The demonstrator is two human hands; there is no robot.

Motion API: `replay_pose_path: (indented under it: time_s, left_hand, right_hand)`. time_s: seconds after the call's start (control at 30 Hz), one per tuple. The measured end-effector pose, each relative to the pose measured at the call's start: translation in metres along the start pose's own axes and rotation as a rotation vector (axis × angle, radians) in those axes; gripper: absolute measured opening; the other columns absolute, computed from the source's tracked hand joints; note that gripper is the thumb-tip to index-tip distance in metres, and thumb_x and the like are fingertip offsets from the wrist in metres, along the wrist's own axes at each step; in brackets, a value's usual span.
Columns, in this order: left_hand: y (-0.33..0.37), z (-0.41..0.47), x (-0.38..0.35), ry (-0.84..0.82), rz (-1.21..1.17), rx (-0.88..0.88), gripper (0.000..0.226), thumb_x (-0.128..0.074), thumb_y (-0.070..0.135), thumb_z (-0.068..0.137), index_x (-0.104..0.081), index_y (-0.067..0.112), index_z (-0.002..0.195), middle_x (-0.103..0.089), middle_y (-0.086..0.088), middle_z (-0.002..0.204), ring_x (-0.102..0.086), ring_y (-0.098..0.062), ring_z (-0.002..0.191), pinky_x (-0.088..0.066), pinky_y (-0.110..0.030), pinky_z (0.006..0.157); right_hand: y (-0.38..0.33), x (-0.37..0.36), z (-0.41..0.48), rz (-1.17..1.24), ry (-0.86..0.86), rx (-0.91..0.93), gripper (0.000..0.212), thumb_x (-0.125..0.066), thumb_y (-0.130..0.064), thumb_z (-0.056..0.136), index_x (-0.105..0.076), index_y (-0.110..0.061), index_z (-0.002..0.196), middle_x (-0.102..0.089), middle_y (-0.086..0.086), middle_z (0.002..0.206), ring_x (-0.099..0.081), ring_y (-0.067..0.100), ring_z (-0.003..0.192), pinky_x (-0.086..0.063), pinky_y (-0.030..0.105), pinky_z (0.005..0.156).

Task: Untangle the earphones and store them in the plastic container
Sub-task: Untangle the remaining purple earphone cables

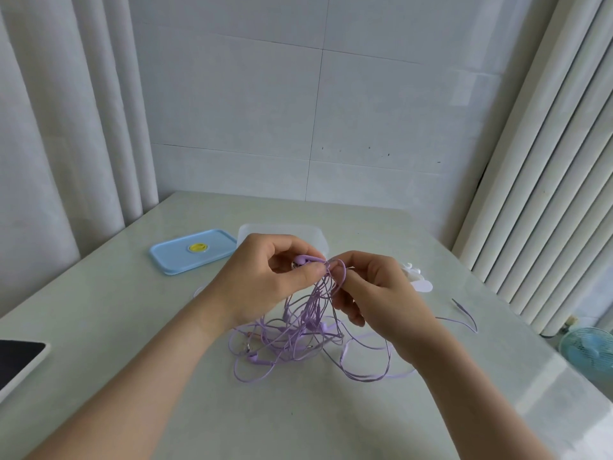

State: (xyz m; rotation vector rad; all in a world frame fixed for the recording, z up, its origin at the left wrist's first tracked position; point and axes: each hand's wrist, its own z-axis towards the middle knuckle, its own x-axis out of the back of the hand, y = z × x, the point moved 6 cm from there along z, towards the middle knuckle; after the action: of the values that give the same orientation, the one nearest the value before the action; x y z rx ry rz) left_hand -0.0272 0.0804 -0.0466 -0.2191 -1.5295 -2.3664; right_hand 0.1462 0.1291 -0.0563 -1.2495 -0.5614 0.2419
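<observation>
Over pale table (132, 327), earphones (303, 259) dangle, pinched by left hand (262, 280) and right hand (381, 293).

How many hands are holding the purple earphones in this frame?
2: the left hand pinches a purple earbud above the tangle; the right hand pinches cable strands just beside it. No other hand shows.

A pale, glossy table (132, 327) fills the foreground. At its left edge lies a flat device (16, 363) with a dark screen and a white border. White curtains (49, 127) hang on the left, beside a wall (265, 111) of large grey-white tiles. A white ribbed radiator (547, 194) stands on the right. Below it, past the table's edge, is a small pale-blue fan (588, 353).
</observation>
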Motion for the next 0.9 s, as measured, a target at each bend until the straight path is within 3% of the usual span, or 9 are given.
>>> replay_pose_path:
  time_s: [0.13, 0.27, 0.43, 0.6, 0.7, 0.8, 0.9]
  left_hand:
    - [-0.003, 0.003, 0.003, 0.063, 0.094, -0.016, 0.008, -0.074, 0.026, 0.098, -0.079, 0.032, 0.099, -0.075, 0.004, 0.100, -0.069, -0.019, 0.097, -0.058, -0.045, 0.096]
    - [0.001, 0.004, 0.006, 0.100, 0.266, -0.108, 0.014, -0.065, 0.028, 0.103, -0.071, 0.041, 0.102, -0.063, 0.010, 0.107, -0.057, -0.015, 0.093, -0.047, -0.026, 0.086]
    - [0.012, 0.000, 0.002, 0.105, 0.266, -0.161, 0.016, -0.062, 0.019, 0.104, -0.068, 0.034, 0.101, -0.068, 0.012, 0.101, -0.064, -0.019, 0.094, -0.053, -0.041, 0.089]
    - [0.015, -0.001, 0.007, 0.150, 0.128, -0.138, 0.030, -0.066, -0.002, 0.095, -0.077, 0.025, 0.091, -0.076, 0.005, 0.091, -0.071, -0.018, 0.086, -0.054, -0.026, 0.082]
    - [0.017, 0.000, 0.007, 0.169, 0.062, -0.153, 0.016, -0.077, 0.006, 0.093, -0.080, 0.022, 0.093, -0.076, 0.002, 0.091, -0.074, -0.021, 0.085, -0.058, -0.029, 0.082]
    - [0.020, -0.001, 0.008, 0.206, 0.164, -0.207, 0.027, -0.089, 0.015, 0.084, -0.079, 0.028, 0.106, -0.072, 0.005, 0.090, -0.074, -0.021, 0.082, -0.061, -0.032, 0.084]
    - [0.022, -0.003, 0.009, 0.236, 0.264, -0.224, 0.033, -0.087, 0.006, 0.083, -0.078, 0.028, 0.106, -0.072, 0.010, 0.085, -0.072, -0.016, 0.079, -0.061, -0.029, 0.082]
  right_hand:
    - [0.002, 0.002, 0.001, -0.062, 0.035, -0.023, 0.025, -0.060, -0.017, 0.104, -0.076, -0.016, 0.084, -0.060, -0.001, 0.064, -0.040, 0.019, 0.060, -0.031, 0.025, 0.051]
    - [0.000, 0.006, 0.000, -0.111, 0.065, 0.003, 0.018, -0.064, -0.018, 0.101, -0.079, -0.014, 0.091, -0.043, -0.003, 0.060, -0.031, 0.019, 0.060, -0.027, 0.024, 0.050]
    - [-0.005, 0.011, -0.001, -0.092, 0.144, 0.049, 0.016, -0.069, -0.018, 0.099, -0.081, -0.017, 0.089, -0.033, -0.003, 0.056, -0.025, 0.015, 0.055, -0.026, 0.019, 0.048]
    - [-0.011, 0.013, -0.002, -0.136, 0.196, 0.141, 0.009, -0.076, -0.018, 0.096, -0.081, -0.020, 0.089, -0.026, -0.008, 0.052, -0.023, 0.013, 0.051, -0.027, 0.018, 0.049]
    - [-0.016, 0.013, -0.003, -0.184, 0.212, 0.211, 0.007, -0.079, -0.020, 0.094, -0.080, -0.021, 0.087, -0.025, -0.009, 0.053, -0.022, 0.012, 0.051, -0.025, 0.017, 0.049]
    - [-0.015, 0.013, -0.004, -0.217, 0.239, 0.234, 0.008, -0.080, -0.021, 0.093, -0.079, -0.022, 0.085, -0.027, -0.011, 0.050, -0.024, 0.011, 0.049, -0.025, 0.017, 0.049]
    - [-0.011, 0.014, -0.002, -0.191, 0.249, 0.204, 0.010, -0.077, -0.020, 0.095, -0.077, -0.020, 0.086, -0.032, -0.011, 0.049, -0.027, 0.011, 0.048, -0.027, 0.019, 0.048]
